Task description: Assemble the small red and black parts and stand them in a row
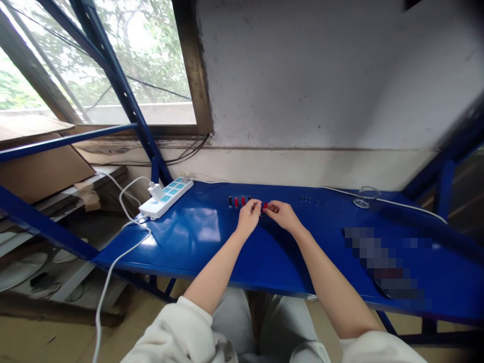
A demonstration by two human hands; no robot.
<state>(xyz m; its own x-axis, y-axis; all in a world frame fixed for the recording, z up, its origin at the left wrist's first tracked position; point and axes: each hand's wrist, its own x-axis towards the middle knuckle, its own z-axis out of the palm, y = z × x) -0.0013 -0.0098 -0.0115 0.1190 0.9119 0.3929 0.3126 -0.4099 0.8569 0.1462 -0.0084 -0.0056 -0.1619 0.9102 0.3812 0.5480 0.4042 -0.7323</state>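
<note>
Probably because it is small, a red piece (pixel 265 205) is pinched by fingertips of the right hand (pixel 283 214); just beside it, the left hand (pixel 248 218) has bunched fingers, contents unclear. Left of them, red and black pieces (pixel 236 202) line up, seemingly for easy reach.

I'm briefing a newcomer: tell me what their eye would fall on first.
The glossy blue tabletop strikes first, stretching across the view. Toward its far side are the left hand and right hand, the latter pinching a small red piece, with a row of red and black cylinders to their left. A white power strip lies at the tabletop's left end.
</note>
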